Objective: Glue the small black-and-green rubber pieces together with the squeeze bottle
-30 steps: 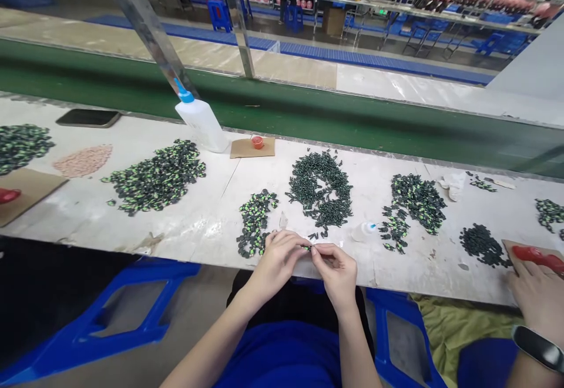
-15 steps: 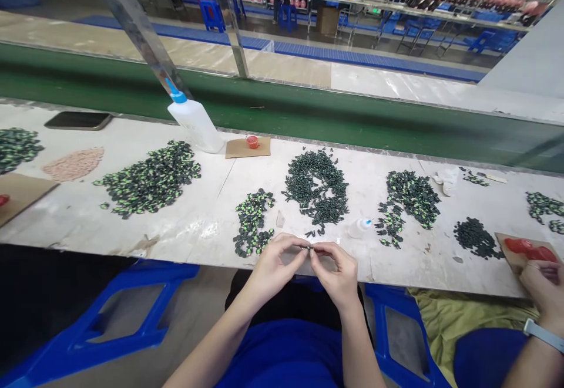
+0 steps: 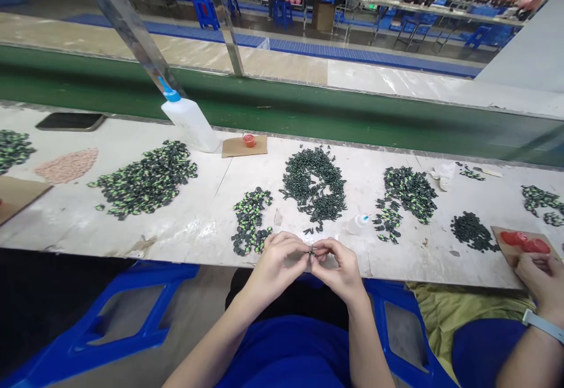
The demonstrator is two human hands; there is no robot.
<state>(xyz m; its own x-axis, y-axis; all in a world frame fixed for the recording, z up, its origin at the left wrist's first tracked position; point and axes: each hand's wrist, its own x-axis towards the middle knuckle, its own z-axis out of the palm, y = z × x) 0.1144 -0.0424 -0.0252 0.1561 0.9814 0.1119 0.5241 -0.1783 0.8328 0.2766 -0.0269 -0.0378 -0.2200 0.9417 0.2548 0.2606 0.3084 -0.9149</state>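
Observation:
My left hand (image 3: pixel 282 262) and my right hand (image 3: pixel 335 267) meet at the table's near edge, thumbs and fingertips pinched together. Between them is a small dark piece (image 3: pixel 311 253), mostly covered by the fingers, so its exact kind is hidden. Just beyond lies a ring-shaped pile of small dark green pieces (image 3: pixel 324 206), a few of them loose on its near side. Left of my left hand is a heap of black pieces with bright green marks (image 3: pixel 251 212). A small clear bottle with a blue tip (image 3: pixel 358 223) lies beyond my right hand.
A large white bottle with a blue nozzle (image 3: pixel 191 121) leans near the back edge, beside cardboard (image 3: pixel 231 148) holding a red cap (image 3: pixel 249 140). More black-and-green heaps (image 3: pixel 145 182) line the table. At right, a co-worker's hand (image 3: pixel 540 276) touches cardboard with red blobs (image 3: pixel 524 241).
My hands stay pinched together at the same spot, with the right fingers slightly more curled. The whole view has shifted a little. The co-worker's hand remains by the red blobs.

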